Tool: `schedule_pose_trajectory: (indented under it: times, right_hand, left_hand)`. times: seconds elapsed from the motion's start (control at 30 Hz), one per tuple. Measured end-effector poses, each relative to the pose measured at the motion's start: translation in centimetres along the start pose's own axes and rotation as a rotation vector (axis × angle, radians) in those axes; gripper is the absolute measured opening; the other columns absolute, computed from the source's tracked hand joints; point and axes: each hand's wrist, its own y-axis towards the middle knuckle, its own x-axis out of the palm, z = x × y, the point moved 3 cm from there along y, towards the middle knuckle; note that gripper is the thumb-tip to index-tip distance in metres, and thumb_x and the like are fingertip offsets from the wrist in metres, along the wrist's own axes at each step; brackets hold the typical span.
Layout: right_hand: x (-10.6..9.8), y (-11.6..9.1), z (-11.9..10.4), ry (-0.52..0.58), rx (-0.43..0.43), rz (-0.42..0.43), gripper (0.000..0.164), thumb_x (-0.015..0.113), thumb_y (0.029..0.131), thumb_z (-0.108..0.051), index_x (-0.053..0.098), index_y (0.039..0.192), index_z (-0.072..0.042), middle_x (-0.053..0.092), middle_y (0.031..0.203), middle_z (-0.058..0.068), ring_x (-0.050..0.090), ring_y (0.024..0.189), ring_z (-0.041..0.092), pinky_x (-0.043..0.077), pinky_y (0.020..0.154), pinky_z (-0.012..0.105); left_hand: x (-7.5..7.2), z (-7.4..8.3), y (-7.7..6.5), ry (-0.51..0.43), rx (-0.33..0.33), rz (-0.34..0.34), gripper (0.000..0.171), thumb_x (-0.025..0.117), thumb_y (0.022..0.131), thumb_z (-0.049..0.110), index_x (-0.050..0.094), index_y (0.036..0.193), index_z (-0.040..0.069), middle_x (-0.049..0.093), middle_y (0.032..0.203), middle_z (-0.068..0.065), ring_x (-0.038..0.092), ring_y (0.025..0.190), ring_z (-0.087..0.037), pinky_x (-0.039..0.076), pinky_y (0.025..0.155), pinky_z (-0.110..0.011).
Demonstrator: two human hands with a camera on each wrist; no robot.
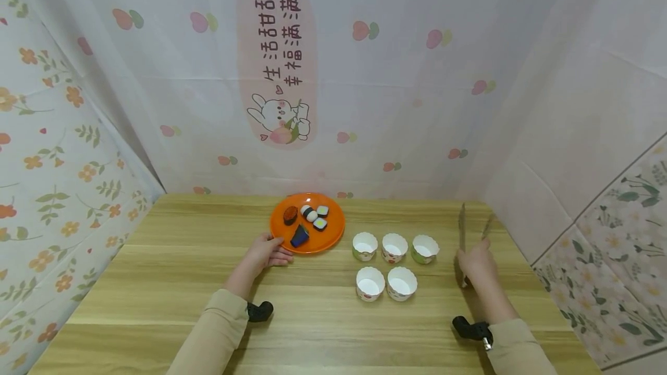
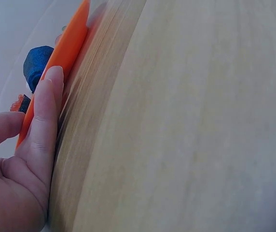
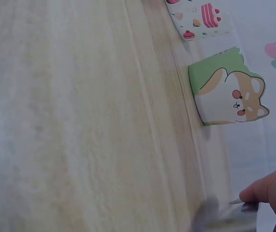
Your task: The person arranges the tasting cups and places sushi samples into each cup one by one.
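Observation:
My left hand (image 1: 267, 252) grips the near left rim of an orange plate (image 1: 333, 237), thumb at the edge and fingers below it in the left wrist view. On the plate lie toy-like sushi pieces: a roe-topped piece (image 1: 290, 214), a white piece with a dark band (image 1: 309, 213), two small rolls (image 1: 320, 224) and a dark blue cone-shaped roll (image 1: 299, 236). At the right, my right hand (image 1: 478, 264) holds metal tongs (image 1: 462, 227), their two arms spread apart and pointing away from me. In the right wrist view the tongs (image 3: 229, 222) are blurred and partly cut off.
Several white-lined paper cups stand between the hands in two rows; a green one (image 1: 425, 249) is nearest the tongs, and another cup (image 1: 402, 284) sits in the front row. Patterned cloth (image 1: 417, 103) hangs behind the wooden table (image 1: 333, 334) and at both sides.

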Motion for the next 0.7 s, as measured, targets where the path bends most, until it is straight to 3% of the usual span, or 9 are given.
schedule_pose_trajectory:
  times: [0.17,0.27,0.37,0.5,0.7]
  right_hand:
    - [0.03,-0.12,0.29,0.04,-0.016,0.021,0.078,0.038,0.094,-0.019,-0.015,0.137,0.02,0.023,0.122,0.054,0.041,0.099,0.063,0.051,0.067,0.055]
    - [0.03,-0.1,0.53,0.039,-0.032,0.038,0.075,0.036,0.095,-0.018,-0.013,0.137,0.021,0.023,0.119,0.055,0.042,0.097,0.064,0.053,0.058,0.051]
    - [-0.04,-0.07,0.69,0.013,-0.049,0.06,0.073,0.036,0.096,-0.018,-0.01,0.137,0.022,0.027,0.115,0.054,0.042,0.097,0.065,0.05,0.068,0.059]
    - [-0.2,-0.21,0.73,-0.004,-0.062,0.076,0.072,0.037,0.095,-0.016,-0.008,0.138,0.021,0.027,0.117,0.054,0.037,0.104,0.067,0.036,0.086,0.07]
    - [-0.4,-0.88,0.23,-0.006,-0.107,0.036,0.074,0.036,0.098,-0.017,-0.014,0.141,0.016,0.016,0.13,0.054,0.028,0.112,0.069,0.031,0.091,0.072]
  left_hand:
    - [-0.14,-0.1,0.09,0.004,0.002,-0.004,0.024,0.041,0.103,0.012,0.036,0.118,-0.006,0.067,0.074,-0.016,0.069,0.062,-0.023,0.057,0.057,-0.031]
    - [-0.14,-0.1,0.13,0.004,-0.007,0.0,0.024,0.042,0.103,0.013,0.036,0.118,-0.005,0.068,0.074,-0.016,0.069,0.063,-0.023,0.058,0.058,-0.031]
    - [-0.14,-0.11,0.13,0.0,-0.016,0.004,0.025,0.043,0.103,0.013,0.036,0.119,-0.005,0.068,0.075,-0.016,0.069,0.063,-0.023,0.058,0.059,-0.031]
    - [-0.09,-0.04,0.01,0.008,-0.018,-0.002,0.025,0.042,0.103,0.013,0.036,0.119,-0.005,0.068,0.074,-0.017,0.069,0.063,-0.023,0.058,0.058,-0.031]
    - [-0.03,-0.01,0.02,0.016,-0.017,-0.002,0.025,0.041,0.103,0.014,0.036,0.118,-0.006,0.068,0.074,-0.016,0.069,0.062,-0.022,0.057,0.058,-0.03]
